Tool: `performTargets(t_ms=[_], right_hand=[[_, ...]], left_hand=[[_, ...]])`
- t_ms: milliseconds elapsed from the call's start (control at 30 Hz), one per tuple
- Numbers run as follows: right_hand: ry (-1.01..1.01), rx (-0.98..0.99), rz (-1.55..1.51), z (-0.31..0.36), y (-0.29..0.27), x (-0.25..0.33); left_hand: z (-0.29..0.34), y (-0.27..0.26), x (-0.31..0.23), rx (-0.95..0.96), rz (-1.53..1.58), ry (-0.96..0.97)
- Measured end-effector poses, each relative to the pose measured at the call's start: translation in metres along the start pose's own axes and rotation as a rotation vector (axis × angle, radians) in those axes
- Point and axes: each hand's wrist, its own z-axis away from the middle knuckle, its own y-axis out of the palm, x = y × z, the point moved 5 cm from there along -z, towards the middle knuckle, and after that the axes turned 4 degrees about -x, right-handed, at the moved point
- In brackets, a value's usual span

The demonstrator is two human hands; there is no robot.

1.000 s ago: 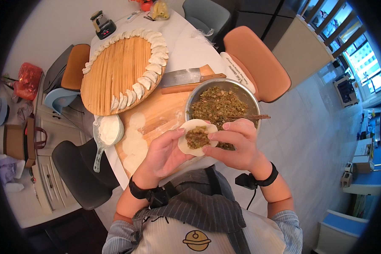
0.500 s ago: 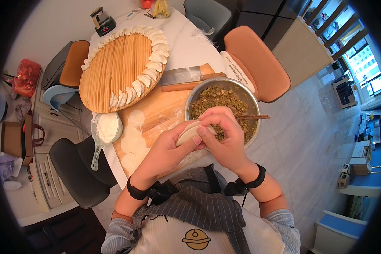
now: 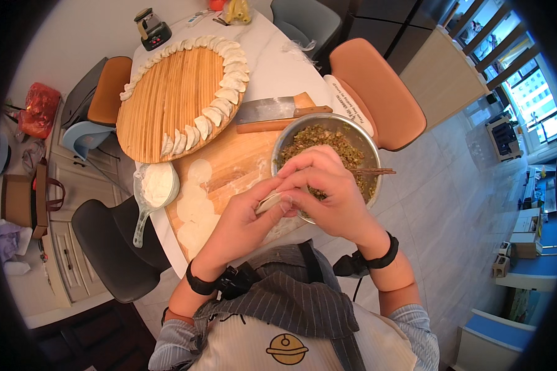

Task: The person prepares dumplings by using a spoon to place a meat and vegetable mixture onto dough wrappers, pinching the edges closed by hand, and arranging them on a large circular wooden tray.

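Note:
Between my two hands is a half-moon dumpling (image 3: 269, 201), mostly covered by fingers. My left hand (image 3: 249, 207) grips its left end with thumb and fingers. My right hand (image 3: 322, 188) pinches the edge, its fingers curled over the top. Just beyond my right hand stands a metal bowl (image 3: 377, 145) of chopped greenish-brown filling (image 3: 315, 141), with chopsticks (image 3: 377, 171) lying across it. Several round dough wrappers (image 3: 195, 207) overlap on a floured wooden board (image 3: 238, 162) to the left. Finished dumplings (image 3: 228, 85) line the rim of a round slatted wooden tray (image 3: 167, 102).
A cleaver (image 3: 269, 110) lies at the board's far end. A handled container of flour (image 3: 158, 185) stands at the table's left edge. A glass kettle (image 3: 151, 29) and bananas (image 3: 237, 12) are at the back. Chairs (image 3: 377, 86) surround the table.
My right hand has turned over the dumpling, its fingers now arched across the top. Less of the dough shows than before.

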Motion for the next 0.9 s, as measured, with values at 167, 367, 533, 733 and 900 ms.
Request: performTargets(t_ms=[167,367,533,733,900], right_hand=[[-0.053,-0.160,0.272,0.001,0.007,0.009],[-0.090,-0.220,0.306,0.001,0.010,0.011],[-0.033,-0.297,0.168,0.007,0.003,0.011],[-0.150,-0.282,0.313,0.011,0.001,0.013],[-0.186,-0.284,0.372,0.014,0.003,0.018]], left_hand=[[-0.004,-0.002,0.006,-0.109,-0.098,0.079],[-0.006,-0.007,0.005,-0.168,-0.004,0.125],[-0.004,-0.008,-0.001,-0.164,0.219,0.100],[0.000,-0.009,-0.005,-0.164,0.241,0.108],[0.000,-0.009,-0.007,-0.189,0.165,0.154]])
